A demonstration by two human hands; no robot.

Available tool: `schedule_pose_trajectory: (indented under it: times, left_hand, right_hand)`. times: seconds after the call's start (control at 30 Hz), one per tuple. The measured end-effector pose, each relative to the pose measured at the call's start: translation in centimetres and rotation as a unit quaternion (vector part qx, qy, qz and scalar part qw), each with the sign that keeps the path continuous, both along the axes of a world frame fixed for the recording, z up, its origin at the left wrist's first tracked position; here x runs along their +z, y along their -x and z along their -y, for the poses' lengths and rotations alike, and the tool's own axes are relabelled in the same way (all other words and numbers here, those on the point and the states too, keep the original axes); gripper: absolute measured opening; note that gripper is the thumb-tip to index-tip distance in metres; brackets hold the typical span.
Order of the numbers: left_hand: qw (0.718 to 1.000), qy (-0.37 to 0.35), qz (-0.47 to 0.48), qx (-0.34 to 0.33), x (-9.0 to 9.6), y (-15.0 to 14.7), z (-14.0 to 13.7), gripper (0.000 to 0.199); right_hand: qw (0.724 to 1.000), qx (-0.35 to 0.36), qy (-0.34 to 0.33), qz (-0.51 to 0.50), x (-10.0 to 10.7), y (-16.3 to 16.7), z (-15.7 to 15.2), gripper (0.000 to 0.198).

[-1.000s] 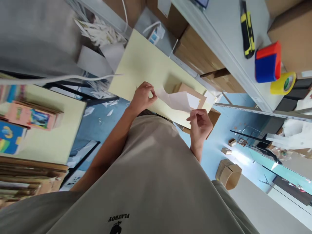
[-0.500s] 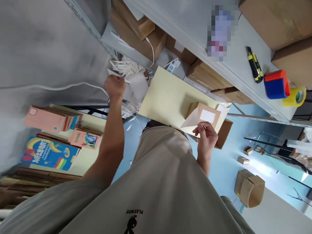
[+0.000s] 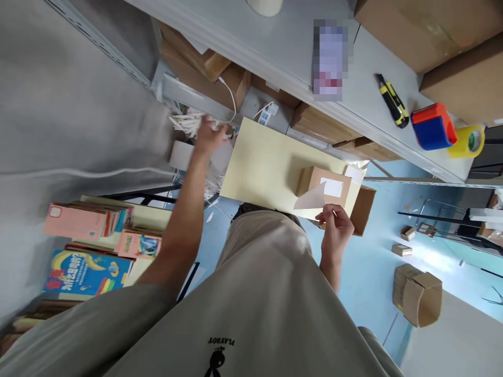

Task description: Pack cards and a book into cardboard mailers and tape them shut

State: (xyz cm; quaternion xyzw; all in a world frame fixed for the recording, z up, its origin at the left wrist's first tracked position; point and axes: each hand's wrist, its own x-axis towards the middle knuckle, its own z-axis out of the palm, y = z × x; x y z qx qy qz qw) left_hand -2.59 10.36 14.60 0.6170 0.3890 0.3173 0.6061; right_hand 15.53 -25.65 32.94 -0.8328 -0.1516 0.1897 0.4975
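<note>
The right hand [image 3: 336, 225] pinches a thin, bent white sheet [image 3: 311, 199] by its end, fingers closed; the sheet juts out before a square-edged cardboard box [image 3: 316, 179] on the smooth cream surface [image 3: 257, 165]. The left hand [image 3: 211, 137], blurred, spreads its fingers apart at a tangled heap of narrow white strips [image 3: 184, 123].

The left hand [image 3: 211, 135], upper left of centre, is blurred, so whether it grips anything cannot be told; it covers part of the heap of white strips [image 3: 184, 123]. The right hand [image 3: 336, 224] hides the corner of the white sheet [image 3: 312, 199] it pinches, which itself covers part of a cardboard box [image 3: 315, 177]. Pixelation masks an object [image 3: 330, 60] on the shelf [image 3: 286, 47]; the top edge cuts off a white cylinder [image 3: 266, 5].
</note>
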Motion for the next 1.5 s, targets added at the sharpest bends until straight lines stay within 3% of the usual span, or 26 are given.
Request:
schedule_pose_trajectory:
  times: [0.03, 0.1, 0.17, 0.27, 0.37, 0.53, 0.73, 0.83, 0.97, 1.07, 1.2, 1.5]
  left_hand:
    - [0.999, 0.032, -0.001, 0.008, 1.4, -2.0, 3.0, 0.071]
    - [0.983, 0.184, 0.015, 0.005, 4.7, -5.7, 9.2, 0.062]
    - [0.952, 0.287, 0.063, -0.086, 8.2, -8.7, 14.9, 0.058]
    - [0.921, 0.344, 0.095, -0.155, 12.3, -11.6, 21.0, 0.058]
    - [0.914, 0.366, 0.092, -0.150, 13.8, -13.6, 24.4, 0.059]
    - [0.933, 0.342, 0.068, -0.084, 12.7, -17.4, 27.9, 0.056]
    - [0.950, 0.313, -0.005, 0.015, 10.8, -21.4, 31.8, 0.041]
    - [0.954, 0.296, -0.026, 0.048, 10.2, -22.8, 33.1, 0.045]
    - [0.962, 0.259, -0.049, 0.072, 9.8, -24.3, 34.6, 0.054]
    - [0.963, 0.245, -0.060, 0.090, 9.3, -25.0, 35.8, 0.053]
    - [0.958, 0.255, -0.063, 0.115, 8.7, -25.4, 37.3, 0.045]
    - [0.939, 0.295, -0.036, 0.173, 8.2, -24.7, 37.7, 0.039]
  right_hand:
    - [1.000, -0.004, 0.005, 0.006, -0.2, -0.4, 0.0, 0.034]
    - [1.000, -0.007, 0.017, 0.019, -0.6, -1.4, 0.1, 0.034]
    - [0.999, -0.002, 0.027, 0.034, -1.0, -2.3, 0.4, 0.033]
    - [0.997, 0.025, 0.027, 0.064, -1.5, -3.7, 1.2, 0.028]
    - [0.993, 0.072, 0.020, 0.093, -2.1, -5.1, 2.4, 0.022]
    - [0.988, 0.133, -0.005, 0.072, -3.8, -8.2, 4.6, 0.020]
    - [0.977, 0.196, -0.038, -0.070, -5.9, -12.4, 8.6, 0.024]
    - [0.985, 0.142, -0.045, -0.091, -7.6, -15.3, 11.2, 0.026]
    - [0.993, 0.027, 0.000, -0.111, -11.3, -20.0, 13.8, 0.033]
    - [0.982, 0.028, 0.013, -0.186, -13.9, -22.4, 14.5, 0.042]
    - [0.963, 0.067, 0.005, -0.261, -15.7, -23.3, 14.6, 0.051]
    - [0.951, 0.095, 0.021, -0.292, -16.6, -23.1, 14.3, 0.060]
